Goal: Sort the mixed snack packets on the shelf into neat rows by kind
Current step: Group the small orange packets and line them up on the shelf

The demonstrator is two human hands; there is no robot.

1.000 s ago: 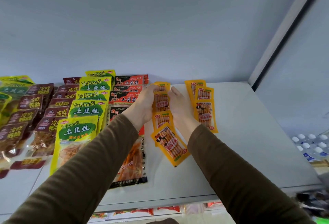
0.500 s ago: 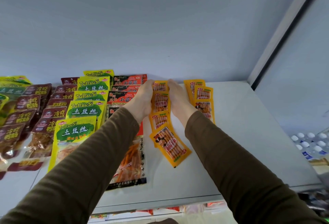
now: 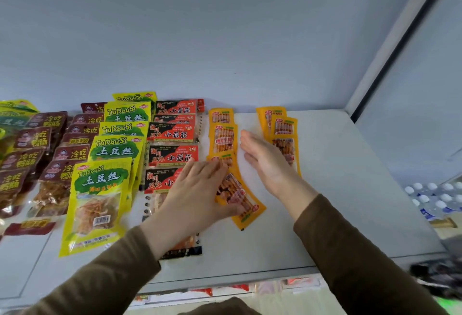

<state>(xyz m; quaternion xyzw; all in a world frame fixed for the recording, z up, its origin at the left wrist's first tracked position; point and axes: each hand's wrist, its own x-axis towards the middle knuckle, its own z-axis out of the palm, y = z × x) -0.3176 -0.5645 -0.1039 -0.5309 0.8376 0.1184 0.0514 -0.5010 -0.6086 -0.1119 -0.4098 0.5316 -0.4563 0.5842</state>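
Note:
Snack packets lie in rows on a white shelf [image 3: 337, 209]. A row of small orange packets [image 3: 223, 137] runs from the back wall forward; its front packet [image 3: 246, 204] lies askew, tilted to the right. My left hand [image 3: 197, 194] rests flat with straight fingers on that front packet and on the red-black packet beside it. My right hand [image 3: 265, 162] hovers flat and edge-on between this row and a second orange row [image 3: 283, 127]. Left of these lie red-black packets [image 3: 172, 135], yellow-green TuDouSi packets [image 3: 105, 182] and dark brown packets [image 3: 32, 139].
The shelf's back wall stands close behind the rows, and a side wall with a dark post [image 3: 390, 64] bounds it at right. Bottled water caps [image 3: 435, 197] show below at far right. More packets [image 3: 295, 284] sit on a lower shelf under the front edge.
Both hands have drawn back from the far end of the orange row toward the front. The left hand now lies on the front askew packet; the right has moved apart to the right.

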